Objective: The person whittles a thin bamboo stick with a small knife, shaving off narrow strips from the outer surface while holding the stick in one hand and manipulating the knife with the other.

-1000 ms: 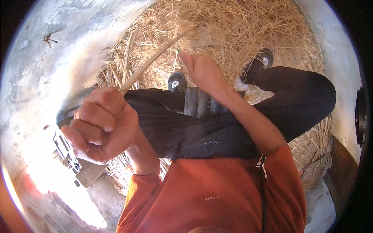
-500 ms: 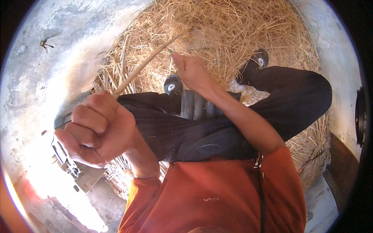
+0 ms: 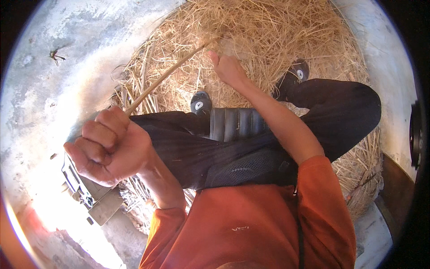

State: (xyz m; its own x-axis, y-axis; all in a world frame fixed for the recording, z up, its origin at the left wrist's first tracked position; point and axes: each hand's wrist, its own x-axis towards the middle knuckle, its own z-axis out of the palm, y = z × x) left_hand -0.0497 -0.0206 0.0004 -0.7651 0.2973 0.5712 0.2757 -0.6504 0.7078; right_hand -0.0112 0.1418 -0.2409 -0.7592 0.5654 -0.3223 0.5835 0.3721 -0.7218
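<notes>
- a straw-coloured strand (image 3: 168,74), thin and rope-like, runs in a slanting line from the person's left fist up and away toward the loose straw ahead.
- the left hand (image 3: 107,145), large and close to the camera, is curled into a tight fist around the strand's near end.
- the right hand (image 3: 228,71) reaches forward, thumb pointing out, just beside the strand's far part. its fingers look curled in, but whether they grip anything cannot be told.
- loose dry straw (image 3: 286,33) spreads over the ground ahead, with more showing beyond the bent knee on the right.
- the person's legs, in black trousers (image 3: 345,114), lie across the middle and cover part of the ground. two dark shoes (image 3: 200,103) poke out past them, well apart.
- between the legs sits a black ribbed pad (image 3: 237,124), partly covered by the trousers and the right forearm.
- an orange-red top (image 3: 246,224) fills the lower middle and is cut off by the bottom edge.
- a pale mottled surface (image 3: 40,94) curves along the left, washed out by glare lower down.
- a metal piece (image 3: 107,206) stands below the left fist, partly hidden by it, its kind unclear.
- at the right rim, a brown panel (image 3: 396,193) and a dark round object (image 3: 415,134) are cut off.
- the strand's far tip blends into the straw and is hard to make out.
</notes>
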